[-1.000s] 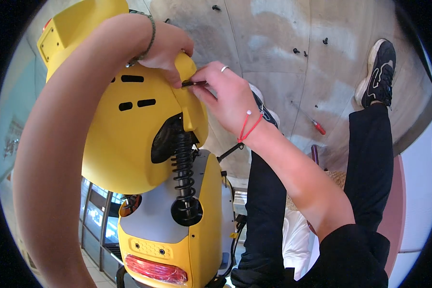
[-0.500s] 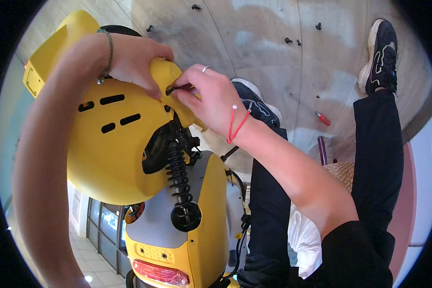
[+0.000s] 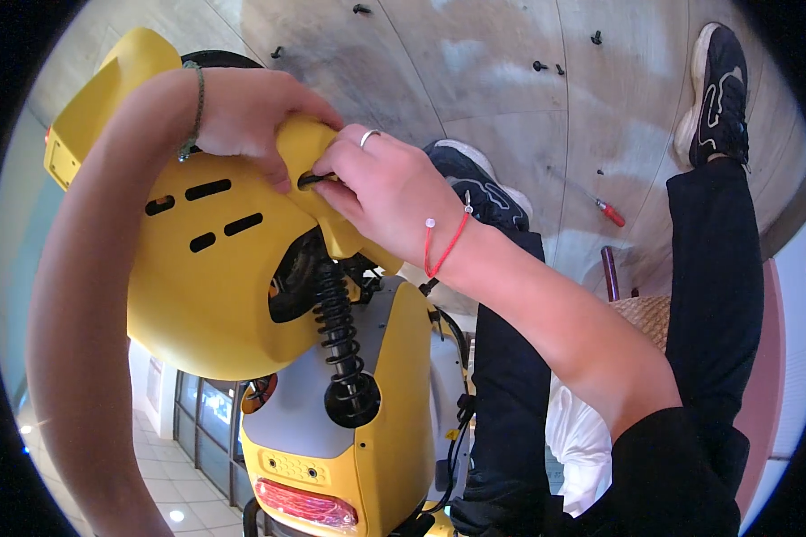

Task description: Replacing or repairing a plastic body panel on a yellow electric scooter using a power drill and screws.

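Compared with half a second ago, the right hand (image 3: 390,179) sits closer in against the yellow cover (image 3: 304,136), and less of the small dark piece (image 3: 310,180) shows beyond its fingers. Its grip is pinching that piece between thumb and fingertips, at the cover's face. The left hand (image 3: 249,115) keeps the cover clasped from above, thumb on the near side, fingers over the top. The screws (image 3: 540,65) and red-handled screwdriver (image 3: 612,213) lie on the floor (image 3: 501,94) as they did.

The cover lies along the right edge of the rounded yellow housing (image 3: 215,313), its lower end close to the top of the black coil spring (image 3: 338,331). The housing hems in the left side, and the spring and scooter body (image 3: 390,385) stand below. Open floor runs up and right from the right hand toward the screws, with one shoe (image 3: 475,179) just beside that hand. The right forearm (image 3: 546,304) crosses above the near trouser leg (image 3: 510,403).
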Tool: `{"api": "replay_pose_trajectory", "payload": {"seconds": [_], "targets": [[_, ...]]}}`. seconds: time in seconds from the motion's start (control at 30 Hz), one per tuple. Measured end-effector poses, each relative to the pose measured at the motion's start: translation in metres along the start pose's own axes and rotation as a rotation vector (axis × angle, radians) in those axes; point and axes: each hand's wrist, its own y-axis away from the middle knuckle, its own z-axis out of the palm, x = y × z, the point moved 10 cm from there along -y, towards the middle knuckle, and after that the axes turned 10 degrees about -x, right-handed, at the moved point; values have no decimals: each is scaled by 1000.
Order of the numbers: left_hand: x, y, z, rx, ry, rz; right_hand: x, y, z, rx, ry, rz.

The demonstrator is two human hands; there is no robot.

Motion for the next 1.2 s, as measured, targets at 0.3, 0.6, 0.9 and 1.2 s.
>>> {"api": "replay_pose_trajectory", "payload": {"seconds": [0.3, 0.6, 0.9, 1.2], "targets": [[-1, -2, -1, -59, 69, -64, -3, -2, 2, 6, 92, -86], [-7, -15, 0, -122, 109, -74, 6, -1, 9, -7, 69, -44], [4, -15, -6, -161, 25, -24, 35, 2, 12, -27, -316, 100], [6, -12, 2, -119, 42, -31, 41, 5, 16, 15, -466, 232]]}}
